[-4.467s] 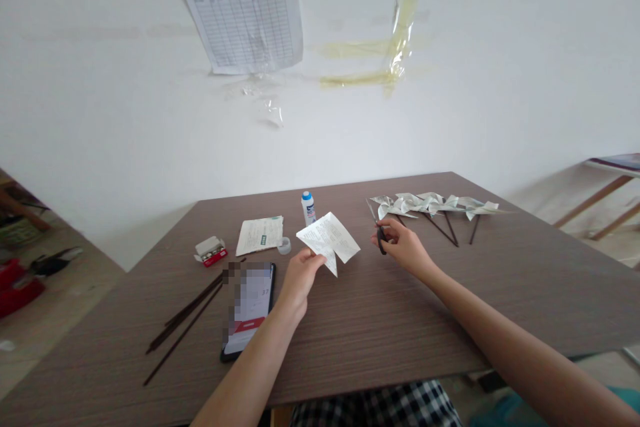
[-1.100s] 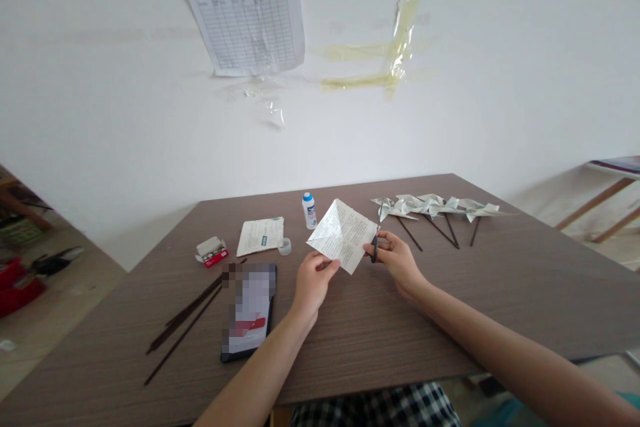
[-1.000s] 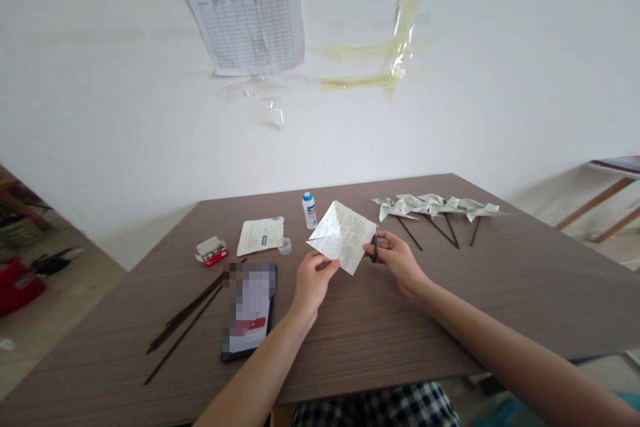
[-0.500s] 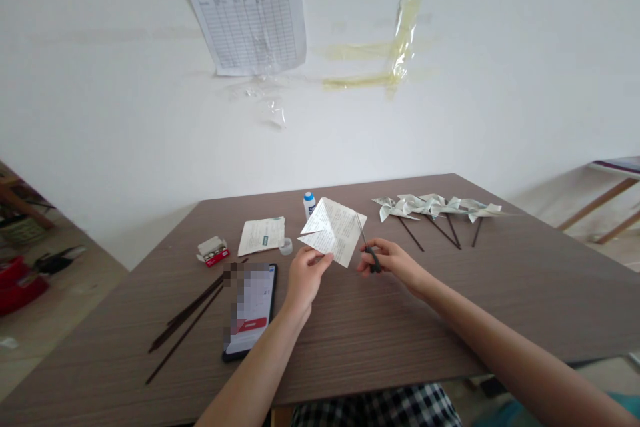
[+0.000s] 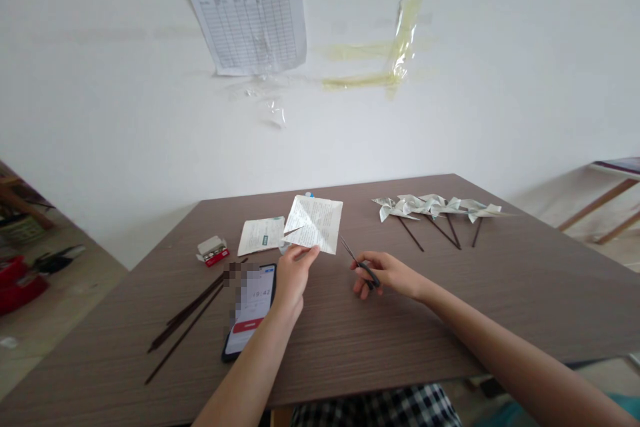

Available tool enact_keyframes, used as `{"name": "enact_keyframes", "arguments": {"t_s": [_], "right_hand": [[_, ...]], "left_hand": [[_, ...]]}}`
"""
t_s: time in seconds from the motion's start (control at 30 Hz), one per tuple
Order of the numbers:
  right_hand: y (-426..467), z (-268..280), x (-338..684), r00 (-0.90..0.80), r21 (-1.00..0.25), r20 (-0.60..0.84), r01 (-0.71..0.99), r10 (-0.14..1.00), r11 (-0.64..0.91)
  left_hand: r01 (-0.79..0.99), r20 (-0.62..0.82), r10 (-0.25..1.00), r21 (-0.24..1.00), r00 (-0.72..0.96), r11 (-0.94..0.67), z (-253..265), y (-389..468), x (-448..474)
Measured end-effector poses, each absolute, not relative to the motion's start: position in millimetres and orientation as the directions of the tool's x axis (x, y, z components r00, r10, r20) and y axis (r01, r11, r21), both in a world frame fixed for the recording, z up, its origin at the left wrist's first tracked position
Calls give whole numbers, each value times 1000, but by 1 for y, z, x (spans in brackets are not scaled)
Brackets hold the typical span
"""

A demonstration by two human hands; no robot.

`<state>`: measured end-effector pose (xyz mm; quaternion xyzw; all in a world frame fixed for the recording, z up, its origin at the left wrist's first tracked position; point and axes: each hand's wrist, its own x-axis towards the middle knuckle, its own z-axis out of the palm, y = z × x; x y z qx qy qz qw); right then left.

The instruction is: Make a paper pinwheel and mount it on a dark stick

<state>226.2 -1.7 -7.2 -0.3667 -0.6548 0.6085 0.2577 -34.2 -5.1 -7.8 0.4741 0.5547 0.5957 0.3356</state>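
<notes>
Left grip (image 5: 293, 275) pinches the slit paper square (image 5: 319, 219) along its near edge.

An indoor spot with paper craft under way; home or small workroom, I cannot tell. A brown bench (image 5: 400, 333) stands against a white wall (image 5: 500, 67) with a taped-up chart (image 5: 250, 27) at upper left. Scissors (image 5: 371, 273) and cut paper (image 5: 320, 225) are held mid-frame, pinwheels (image 5: 436, 206) lie right of centre, and clutter (image 5: 23, 285) sits at far left.
</notes>
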Motion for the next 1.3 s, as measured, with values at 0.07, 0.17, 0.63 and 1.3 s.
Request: {"name": "enact_keyframes", "arguments": {"t_s": [0.07, 0.17, 0.63, 1.3], "right_hand": [[-4, -7, 225, -620, -984, -107, 177, 777, 5], [-7, -7, 222, -639, -981, -117, 193, 760, 11], [-15, -4, 212, -615, -985, -96, 173, 783, 15], [-15, -6, 211, -610, -985, -105, 175, 785, 4]], "left_hand": [[101, 185, 928, 982, -323, -161, -7, -6, -34], [76, 172, 931, 985, -322, -156, -5, -7, -34], [44, 154, 939, 988, -308, -147, -4, -9, -31], [17, 146, 944, 989, -296, -148, -3, -9, -29]]}}
